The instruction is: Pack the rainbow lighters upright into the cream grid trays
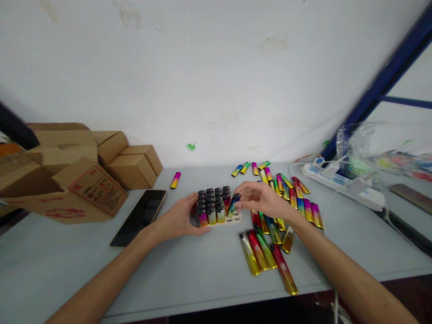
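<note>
A small white tray (236,218) in the middle of the table holds several upright colourful lighters (212,204) with black tops. My left hand (180,218) grips the tray's left side. My right hand (261,200) pinches a lighter (233,204), tilted, at the tray's right edge. Several loose lighters (266,252) lie flat on the table under and in front of my right forearm, and more loose lighters (290,189) lie behind my right hand.
A dark phone (140,216) lies left of the tray. Cardboard boxes (74,175) are stacked at the far left. One pink and yellow lighter (175,180) lies alone near the wall. A white power strip (340,182) with cables and a clear plastic bag (364,148) sit at the right.
</note>
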`<state>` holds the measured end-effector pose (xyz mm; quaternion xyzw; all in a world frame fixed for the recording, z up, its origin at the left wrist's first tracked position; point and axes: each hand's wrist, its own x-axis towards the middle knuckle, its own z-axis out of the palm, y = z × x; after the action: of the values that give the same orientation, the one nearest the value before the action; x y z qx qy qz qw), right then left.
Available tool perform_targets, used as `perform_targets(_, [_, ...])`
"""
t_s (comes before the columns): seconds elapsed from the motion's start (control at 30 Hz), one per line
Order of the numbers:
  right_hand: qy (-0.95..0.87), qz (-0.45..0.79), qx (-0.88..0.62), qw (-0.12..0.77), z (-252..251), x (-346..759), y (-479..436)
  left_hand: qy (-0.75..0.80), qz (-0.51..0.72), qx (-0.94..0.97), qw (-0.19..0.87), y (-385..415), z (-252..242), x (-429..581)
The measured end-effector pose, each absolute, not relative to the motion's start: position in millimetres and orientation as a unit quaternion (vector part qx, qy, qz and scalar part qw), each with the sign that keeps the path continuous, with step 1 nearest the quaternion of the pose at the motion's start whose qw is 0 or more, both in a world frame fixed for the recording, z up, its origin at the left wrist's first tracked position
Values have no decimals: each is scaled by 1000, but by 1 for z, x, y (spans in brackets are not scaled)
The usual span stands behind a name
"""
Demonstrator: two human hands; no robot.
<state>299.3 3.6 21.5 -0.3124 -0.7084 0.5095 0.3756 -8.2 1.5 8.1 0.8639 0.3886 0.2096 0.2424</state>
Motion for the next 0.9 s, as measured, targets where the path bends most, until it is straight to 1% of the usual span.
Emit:
perform_targets(0.13, [-758, 429, -321, 371, 19, 298, 2, 387, 212, 862, 250, 0, 10, -7])
perform_targets(0.37, [-816, 347, -311, 344, 26, 296, -2, 391, 212, 860, 251, 1, 9, -8])
perform_targets(0.63, [-819, 324, -348, 322, 21, 286, -4, 389, 211, 864, 240, 2, 7, -8])
perform_targets(0.73, [-834, 313, -336, 307, 22, 288, -2, 388, 209, 863, 244, 2, 7, -8])
perform_targets(0.83, [-841, 295, -316, 326, 24, 298, 4, 399, 208, 858, 248, 2, 8, -7])
perform_targets(0.9, [-834, 243, -347, 353, 20, 305, 12, 402, 209, 856, 250, 1, 8, -7])
